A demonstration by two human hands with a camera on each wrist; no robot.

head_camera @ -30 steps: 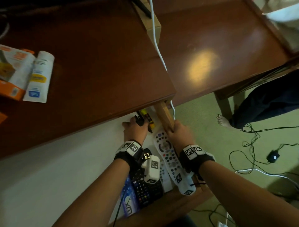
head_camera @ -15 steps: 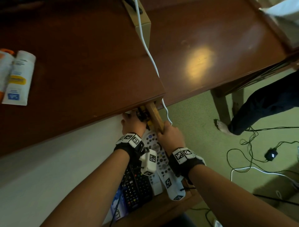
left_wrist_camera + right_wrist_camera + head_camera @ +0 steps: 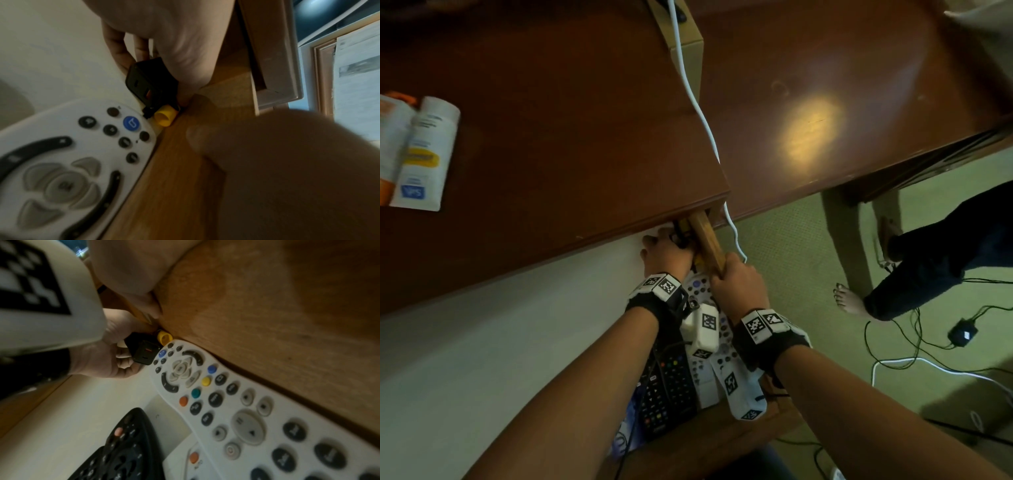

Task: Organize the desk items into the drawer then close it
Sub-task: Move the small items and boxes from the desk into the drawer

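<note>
The wooden drawer (image 3: 707, 236) stands pulled out under the brown desk (image 3: 568, 137). Inside lie a white remote (image 3: 226, 402), a black remote (image 3: 671, 387) and a yellow cylinder (image 3: 165, 117) against the side wall. My left hand (image 3: 667, 255) reaches to the drawer's back under the desk edge and grips a small black adapter (image 3: 152, 82) next to the yellow piece. My right hand (image 3: 736, 281) grips the drawer's right side wall (image 3: 174, 162), thumb on the inner face. The drawer's back is hidden by the desk.
Two tubes (image 3: 424, 154) lie at the desk's left edge. A cardboard box (image 3: 685, 41) and a white cable (image 3: 698, 102) sit at the back. Another table (image 3: 825, 102) adjoins on the right. Another person's bare foot (image 3: 852, 301) and loose cables (image 3: 928, 359) are on the floor.
My left hand has moved deeper toward the drawer's back, under the desk edge, with the black adapter. My right hand stays on the side wall. The head view has shifted slightly.
</note>
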